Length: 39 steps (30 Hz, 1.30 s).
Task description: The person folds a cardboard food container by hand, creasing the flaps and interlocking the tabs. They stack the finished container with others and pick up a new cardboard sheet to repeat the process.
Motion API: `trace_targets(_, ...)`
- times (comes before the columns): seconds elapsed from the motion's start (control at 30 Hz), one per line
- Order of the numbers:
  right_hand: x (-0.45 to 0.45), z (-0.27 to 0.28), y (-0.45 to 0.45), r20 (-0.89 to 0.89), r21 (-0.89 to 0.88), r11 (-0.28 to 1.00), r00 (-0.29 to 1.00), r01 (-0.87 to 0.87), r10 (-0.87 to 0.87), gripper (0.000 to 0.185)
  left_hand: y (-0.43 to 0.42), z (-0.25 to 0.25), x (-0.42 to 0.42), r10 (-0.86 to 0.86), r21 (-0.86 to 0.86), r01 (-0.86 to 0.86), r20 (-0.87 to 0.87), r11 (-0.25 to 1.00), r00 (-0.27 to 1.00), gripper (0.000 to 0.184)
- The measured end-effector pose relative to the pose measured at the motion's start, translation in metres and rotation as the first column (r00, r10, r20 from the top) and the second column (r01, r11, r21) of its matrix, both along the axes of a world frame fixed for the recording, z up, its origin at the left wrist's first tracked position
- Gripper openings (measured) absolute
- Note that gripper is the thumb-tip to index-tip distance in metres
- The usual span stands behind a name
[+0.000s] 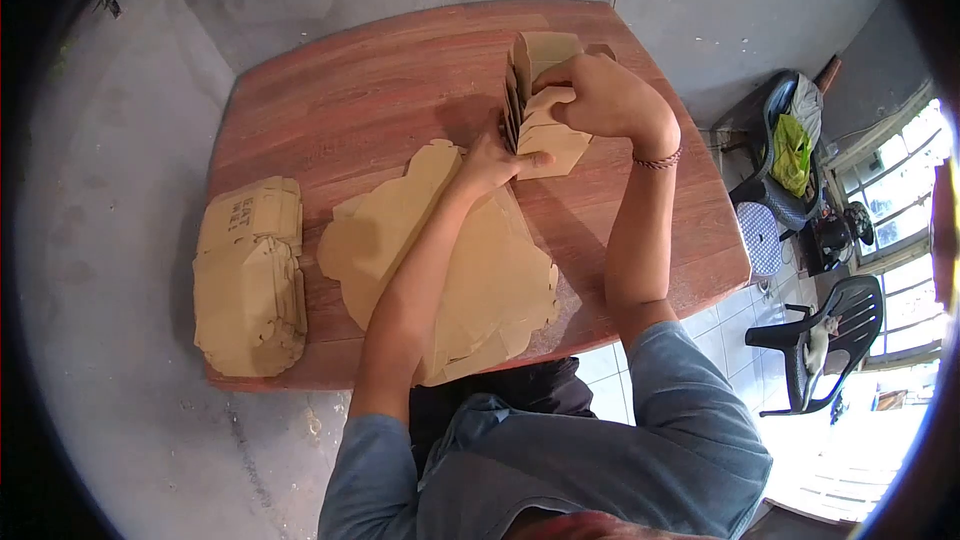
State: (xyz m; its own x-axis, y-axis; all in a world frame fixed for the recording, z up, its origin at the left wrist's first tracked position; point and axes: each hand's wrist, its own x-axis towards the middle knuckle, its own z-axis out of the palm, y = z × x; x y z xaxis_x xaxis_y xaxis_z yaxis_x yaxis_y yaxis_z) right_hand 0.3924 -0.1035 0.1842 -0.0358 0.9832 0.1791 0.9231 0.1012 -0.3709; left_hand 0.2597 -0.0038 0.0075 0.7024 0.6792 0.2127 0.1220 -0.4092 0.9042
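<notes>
Brown folded cardboard boxes [555,147] stand upright at the far right part of the table, with several layered edges along their left side. My left hand [492,162] grips their lower left side, its thumb across the front face. From above, my right hand [612,102] reaches over the top with fingers curled onto a cardboard flap. Some of its fingertips are hidden by the cardboard. Flat die-cut cardboard sheets [490,275] lie under and beside my left forearm.
A stack of folded cardboard [245,285] with dark printing sits at the left end of the wooden table [400,70]. Grey walls border the table's far and left sides. To the right are a chair with bags [790,155], a stool [758,238] and another black chair [835,340] with a cat on it.
</notes>
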Motion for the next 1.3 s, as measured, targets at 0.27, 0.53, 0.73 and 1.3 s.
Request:
trace_targets(0.27,-0.006,-0.001,0.018,0.129,-0.267,0.96,0.99,0.083,-0.05,0.044,-0.002,-0.018,0.003,0.183,-0.027,-0.182,0.241,0.983,0.953,0.091)
trace_targets(0.53,-0.001,0.006,0.005,-0.297,0.332,0.943,0.951,0.02,0.084,0.053,-0.002,-0.019,0.0,0.139,0.03,-0.149,0.213,0.988,0.967,0.097)
trace_targets(0.73,0.003,-0.017,0.032,-0.033,0.531,0.847,0.999,0.016,0.002,0.046,-0.006,-0.013,-0.003,0.147,0.106,-0.17,0.196,0.98,0.97,0.098)
trace_targets(1.3,0.023,-0.027,0.044,-0.169,0.188,0.975,0.982,0.119,-0.087,0.038,-0.007,0.0,-0.014,0.084,0.009,-0.085,0.079,0.996,0.993,0.104)
